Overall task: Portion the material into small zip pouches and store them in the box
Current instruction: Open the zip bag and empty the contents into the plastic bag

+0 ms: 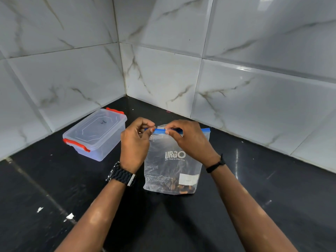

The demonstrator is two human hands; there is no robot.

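A clear zip pouch [171, 171] with a blue zip strip along its top and white "URGO" print stands upright on the black counter [54, 179]. Brown material lies at its bottom. My left hand [135, 142] pinches the left end of the blue strip. My right hand [189, 140] pinches the strip near its middle, with the strip's right end sticking out past it. A clear plastic box [95, 134] with red side clips and its lid on sits to the left of the pouch, apart from both hands.
White marble-look tiled walls meet in a corner behind the pouch and box. Small white scraps [70, 216] lie on the counter at the front left. A pale seam line runs diagonally across the counter's left part.
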